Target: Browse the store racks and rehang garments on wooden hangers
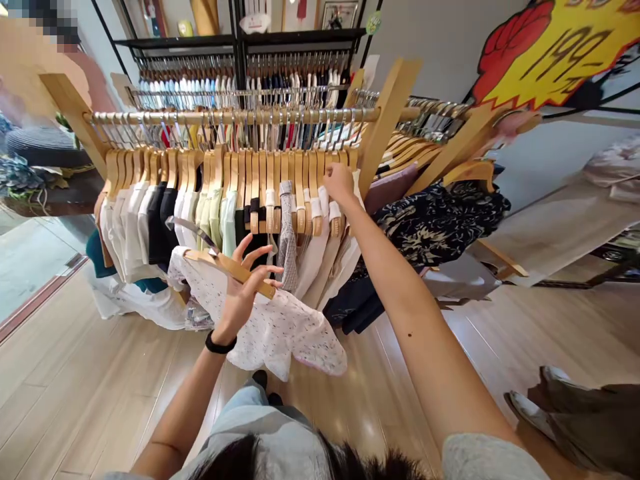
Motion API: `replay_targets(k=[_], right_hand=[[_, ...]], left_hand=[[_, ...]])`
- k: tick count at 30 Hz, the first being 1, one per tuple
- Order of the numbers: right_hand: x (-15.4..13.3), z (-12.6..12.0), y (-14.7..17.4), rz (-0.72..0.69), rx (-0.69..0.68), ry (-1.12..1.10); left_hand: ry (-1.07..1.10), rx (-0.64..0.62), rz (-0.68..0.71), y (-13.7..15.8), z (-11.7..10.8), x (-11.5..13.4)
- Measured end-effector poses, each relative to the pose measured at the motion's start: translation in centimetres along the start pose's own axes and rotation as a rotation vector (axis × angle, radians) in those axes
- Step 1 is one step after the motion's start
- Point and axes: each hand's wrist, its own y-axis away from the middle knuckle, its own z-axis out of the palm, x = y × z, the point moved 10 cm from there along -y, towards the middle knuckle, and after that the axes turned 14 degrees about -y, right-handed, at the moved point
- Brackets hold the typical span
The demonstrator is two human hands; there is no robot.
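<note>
Low in front of the clothes rack, a wooden hanger point(231, 267) rests tilted in my left hand point(245, 287), held between thumb and palm with the other fingers spread. From it hangs a white speckled blouse point(280, 327), draped over the front of the rack. My right hand point(340, 182) reaches to the rack's right end, fingers curled at the row of wooden hangers point(270, 167) there; which hanger they grip, if any, is hidden. Below that hand hang pale trousers point(313, 263) and a grey checked garment point(287, 227).
A wooden rack post point(387, 127) stands right of my right hand, with a dark patterned blouse point(435, 220) beyond. Shelves point(300, 37) and more hung clothes are behind. A yellow price sign point(560, 53) is at upper right. Another person's shoe point(530, 413) shows at lower right.
</note>
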Motion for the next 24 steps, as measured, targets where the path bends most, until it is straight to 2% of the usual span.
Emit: replay_targets(k=[2, 5, 9, 13, 15, 19, 24], right_hand=[[1.2, 0.6, -0.4, 0.031, 0.007, 0.033], [2.5, 1.0, -0.7, 0.074, 0.02, 0.074], [2.6, 0.4, -1.7, 0.041, 0.086, 0.086], [2.7, 0.1, -2.4, 0.098, 0.074, 0.182], [2.6, 0.4, -2.2, 0.104, 0.019, 0.215], [1.4, 0.8, -0.9, 0.09, -0.112, 0.233], [-2.1, -0.5, 1.1, 0.207, -0.098, 0.386]], left_hand=[[-0.002, -0.094, 0.033, -0.9, 0.6, -0.1], [0.037, -0.329, 0.051, -2.1, 1.6, 0.0], [0.004, -0.616, -0.016, -3.2, 2.4, -0.7], [0.017, -0.752, -0.057, -4.1, 3.3, -1.8], [0.078, -0.755, -0.074, -4.7, 3.9, -2.2], [0.057, -0.614, -0.128, -6.9, 4.2, -3.7], [-0.041, -0.505, -0.134, -8.3, 4.6, -4.8]])
